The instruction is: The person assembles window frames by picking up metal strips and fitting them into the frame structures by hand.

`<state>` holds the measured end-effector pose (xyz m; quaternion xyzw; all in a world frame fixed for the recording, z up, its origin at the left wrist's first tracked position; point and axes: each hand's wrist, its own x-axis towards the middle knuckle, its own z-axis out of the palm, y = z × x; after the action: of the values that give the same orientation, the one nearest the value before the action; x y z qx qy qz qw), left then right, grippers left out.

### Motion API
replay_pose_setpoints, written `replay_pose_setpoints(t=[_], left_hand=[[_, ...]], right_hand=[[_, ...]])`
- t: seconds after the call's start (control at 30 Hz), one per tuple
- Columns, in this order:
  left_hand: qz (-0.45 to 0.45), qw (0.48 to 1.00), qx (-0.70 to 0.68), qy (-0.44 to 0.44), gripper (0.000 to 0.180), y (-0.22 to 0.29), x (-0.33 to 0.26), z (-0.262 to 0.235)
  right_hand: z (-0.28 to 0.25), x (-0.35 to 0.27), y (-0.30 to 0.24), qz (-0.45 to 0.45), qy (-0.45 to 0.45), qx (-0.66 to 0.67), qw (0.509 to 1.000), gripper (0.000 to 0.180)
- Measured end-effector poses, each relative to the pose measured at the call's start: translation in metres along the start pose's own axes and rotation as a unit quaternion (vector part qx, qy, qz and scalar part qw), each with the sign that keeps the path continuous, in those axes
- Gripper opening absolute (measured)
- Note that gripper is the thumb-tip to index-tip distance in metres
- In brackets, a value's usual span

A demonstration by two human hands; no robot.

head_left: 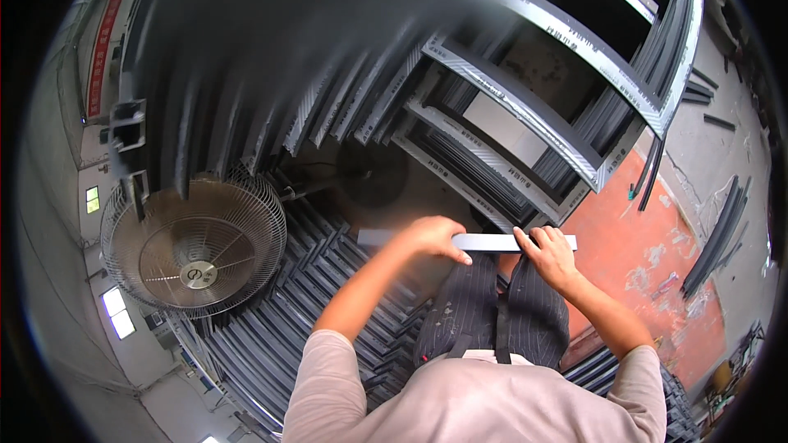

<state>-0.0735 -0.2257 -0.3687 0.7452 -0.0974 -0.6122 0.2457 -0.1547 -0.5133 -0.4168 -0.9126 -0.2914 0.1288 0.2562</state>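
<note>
Head view: the work appears to me in the middle, because the pale bar [497, 243] is held up in both hands and is not set down on any pile. What is done, as far as I can judge, is the joining of the dark rectangular frames [574, 37], which stand beyond the hands with their corners closed. What is left is harder to say: many dark strips [279, 312] lie in rows at the left, and some loose strips [712, 238] are on the floor at the right, but I cannot tell if they wait for handling. The bar lies almost level across the picture, just above the dark striped trousers [460, 303]. The left hand [431, 236] grips it well inside its left end, with the thumb on the near side and pointing to the right. The right hand [548, 253] grips near the right end, thumb toward the other hand, fingers bent over the bar; a short piece sticks out past them. Both forearms reach forward and inward from the short sleeves, the left forearm [361, 291] and the right forearm [607, 308] slanting toward each other.
</note>
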Motion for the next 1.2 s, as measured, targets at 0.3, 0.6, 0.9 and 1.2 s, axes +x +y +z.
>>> replay_pose_setpoints(t=[0.3, 0.6, 0.9, 1.2], left_hand=[[0.139, 0.905, 0.279, 0.291, 0.051, -0.109, 0.172, 0.004], [0.012, 0.913, 0.318, 0.255, 0.046, -0.152, 0.233, -0.033], [0.061, 0.928, 0.268, 0.252, 0.047, -0.161, 0.241, -0.033], [0.118, 0.913, 0.249, 0.301, 0.029, -0.171, 0.248, -0.027]], right_hand=[[0.158, 0.02, 0.025, 0.279, 0.012, 0.228, 0.933, 0.043], [0.219, 0.082, 0.068, 0.361, -0.097, 0.18, 0.91, 0.035], [0.245, 0.086, 0.062, 0.411, -0.054, 0.117, 0.902, 0.042], [0.265, 0.077, 0.059, 0.401, 0.035, 0.188, 0.896, 0.042]])
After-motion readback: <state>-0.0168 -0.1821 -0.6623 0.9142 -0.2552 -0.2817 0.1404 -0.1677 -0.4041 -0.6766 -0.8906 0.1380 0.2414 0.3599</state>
